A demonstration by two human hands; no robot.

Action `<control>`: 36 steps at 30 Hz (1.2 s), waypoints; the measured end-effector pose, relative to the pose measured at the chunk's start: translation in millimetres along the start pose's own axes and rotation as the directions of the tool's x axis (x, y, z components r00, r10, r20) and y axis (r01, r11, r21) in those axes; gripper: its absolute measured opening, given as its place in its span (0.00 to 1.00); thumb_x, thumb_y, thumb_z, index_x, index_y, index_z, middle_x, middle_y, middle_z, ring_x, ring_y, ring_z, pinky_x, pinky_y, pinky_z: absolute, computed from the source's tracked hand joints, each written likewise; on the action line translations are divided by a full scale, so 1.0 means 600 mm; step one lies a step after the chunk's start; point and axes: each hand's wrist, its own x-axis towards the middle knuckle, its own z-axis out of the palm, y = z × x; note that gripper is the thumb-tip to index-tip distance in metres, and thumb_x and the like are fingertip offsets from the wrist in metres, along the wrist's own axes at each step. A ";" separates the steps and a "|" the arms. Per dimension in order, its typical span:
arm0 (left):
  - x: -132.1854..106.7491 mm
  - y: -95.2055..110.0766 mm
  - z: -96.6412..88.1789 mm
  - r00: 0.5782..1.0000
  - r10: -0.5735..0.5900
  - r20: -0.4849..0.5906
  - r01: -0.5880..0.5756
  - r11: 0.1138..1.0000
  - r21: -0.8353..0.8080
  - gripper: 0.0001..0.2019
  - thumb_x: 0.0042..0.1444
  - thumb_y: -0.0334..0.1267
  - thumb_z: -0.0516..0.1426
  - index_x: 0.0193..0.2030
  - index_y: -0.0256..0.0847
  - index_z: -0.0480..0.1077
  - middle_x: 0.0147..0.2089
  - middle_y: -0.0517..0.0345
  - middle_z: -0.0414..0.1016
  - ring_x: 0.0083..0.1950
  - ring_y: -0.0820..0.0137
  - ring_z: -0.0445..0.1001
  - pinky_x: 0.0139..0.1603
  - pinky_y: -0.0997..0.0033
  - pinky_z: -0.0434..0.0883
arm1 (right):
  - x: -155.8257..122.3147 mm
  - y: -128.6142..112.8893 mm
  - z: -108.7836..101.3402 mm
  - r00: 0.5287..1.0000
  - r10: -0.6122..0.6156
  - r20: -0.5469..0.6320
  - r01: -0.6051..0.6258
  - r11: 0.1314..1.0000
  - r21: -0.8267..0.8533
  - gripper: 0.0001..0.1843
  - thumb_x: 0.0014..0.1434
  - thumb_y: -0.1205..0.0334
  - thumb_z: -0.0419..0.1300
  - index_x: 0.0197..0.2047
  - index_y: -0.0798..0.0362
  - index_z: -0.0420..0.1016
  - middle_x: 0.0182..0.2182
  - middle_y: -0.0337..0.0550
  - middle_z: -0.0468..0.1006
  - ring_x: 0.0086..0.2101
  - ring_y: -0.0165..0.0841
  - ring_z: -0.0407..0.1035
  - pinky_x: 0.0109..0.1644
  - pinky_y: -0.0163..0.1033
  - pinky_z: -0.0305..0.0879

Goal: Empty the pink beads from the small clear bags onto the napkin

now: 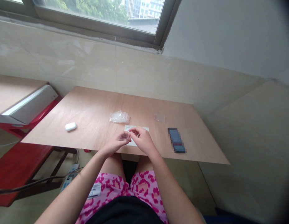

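My left hand (116, 143) is at the table's near edge, its fingers closed around a thin, pale looped strand (124, 137) that looks like cord or wire. Close beside it, my right hand (143, 140) has thumb and fingers bent together in a pinch near the left fingertips. What the right fingertips hold is too small to make out. Beneath both hands lies a white sheet (145, 128), partly covered by them. Just beyond the left hand sits a small heap of clear plastic bags (119, 117).
A single small clear bag (160, 118) lies farther back to the right. A dark phone (177, 140), blurred out, rests on the right of the wooden table (93, 105). On the left is a white earbud case (71, 127). A red bench (16, 168) and cables are at lower left.
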 end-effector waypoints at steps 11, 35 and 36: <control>0.006 -0.006 0.002 0.985 -0.096 -0.140 0.044 0.941 -0.336 0.17 0.52 0.36 0.67 0.47 0.42 0.71 0.44 0.54 0.77 0.44 0.64 0.79 0.49 0.63 0.75 | -0.024 0.137 0.026 0.997 0.028 -0.066 -0.051 0.923 -0.382 0.12 0.63 0.69 0.58 0.45 0.49 0.81 0.45 0.46 0.81 0.42 0.38 0.76 0.49 0.40 0.72; 0.006 0.001 0.003 0.965 -0.207 -0.159 0.129 0.907 -0.400 0.17 0.52 0.35 0.68 0.48 0.43 0.72 0.44 0.57 0.77 0.41 0.68 0.79 0.39 0.72 0.72 | -0.024 0.154 0.047 0.999 -0.028 -0.031 0.010 0.881 -0.473 0.11 0.67 0.66 0.59 0.49 0.47 0.80 0.49 0.45 0.78 0.47 0.39 0.75 0.51 0.41 0.71; 0.006 0.002 0.004 0.963 -0.216 -0.163 0.136 0.906 -0.401 0.17 0.52 0.35 0.68 0.48 0.44 0.72 0.44 0.57 0.77 0.41 0.68 0.79 0.38 0.72 0.71 | -0.024 0.154 0.047 0.999 -0.028 -0.030 0.010 0.881 -0.473 0.10 0.67 0.66 0.59 0.49 0.47 0.80 0.48 0.45 0.79 0.47 0.39 0.75 0.51 0.40 0.71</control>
